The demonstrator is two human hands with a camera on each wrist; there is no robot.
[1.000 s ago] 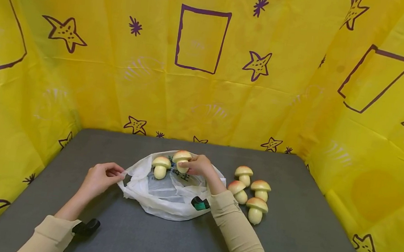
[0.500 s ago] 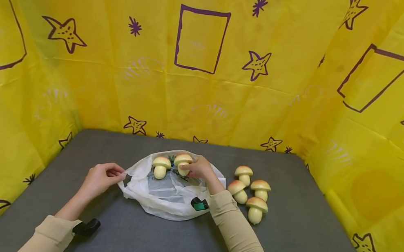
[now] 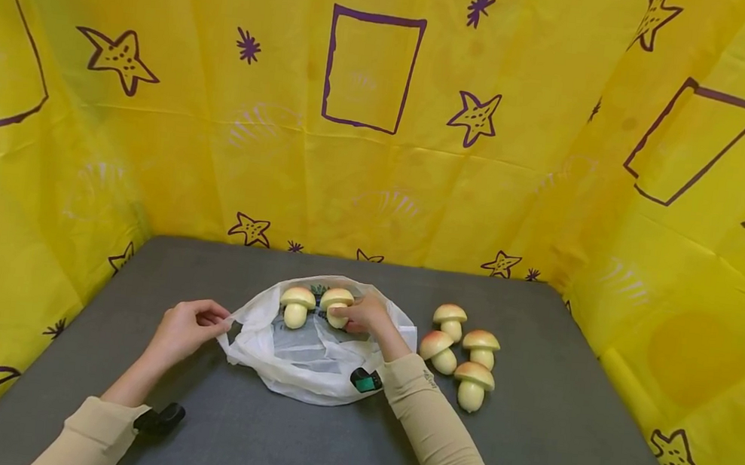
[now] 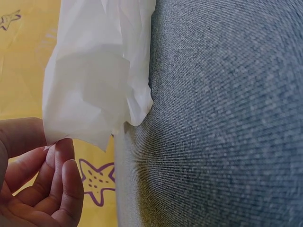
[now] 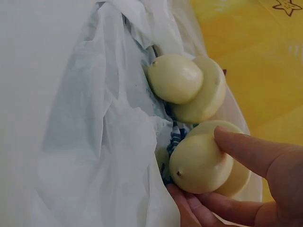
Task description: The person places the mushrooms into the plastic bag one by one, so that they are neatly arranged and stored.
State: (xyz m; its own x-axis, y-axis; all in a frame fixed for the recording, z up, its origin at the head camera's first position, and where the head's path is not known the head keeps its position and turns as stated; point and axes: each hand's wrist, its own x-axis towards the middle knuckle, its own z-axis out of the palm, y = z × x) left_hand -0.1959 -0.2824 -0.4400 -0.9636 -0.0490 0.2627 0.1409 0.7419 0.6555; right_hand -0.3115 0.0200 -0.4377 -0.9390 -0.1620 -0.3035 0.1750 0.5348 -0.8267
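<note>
Item: left hand [image 3: 188,327], mine, at the near-left corner of the bag. Grip: thumb and fingers pinch the edge of the film. Purpose, I judge: to steady thin, limp plastic and keep the mouth wide, since it seems unlikely to hold its shape alone.

Item: white plastic bag [image 3: 322,388], one, lying on the dark grey table [image 3: 242,438], mouth spread upward, crumpled rim all round, some dark print inside.

Item: right hand [image 3: 369,314], mine, reaching over the bag's right side. Grip: grasping a mushroom by the stem, thumb on one side, fingers beneath. The stem probably makes the easier hold — the cap is broad and rounded.

Item: held mushroom [image 3: 337,298], pale with an orange-tinged cap, within the bag's mouth near its far wall, stem toward me. Whether it bears on the plastic I cannot tell.

Item: second mushroom [image 3: 296,308], in the bag, just left of the first, cap toward the far wall, no hand on it. Its weight likely helps keep that side down.

Item: loose mushrooms [image 3: 473,385], four, clustered on the table to the right of the bag — handy, I would say, for my right hand.
</note>
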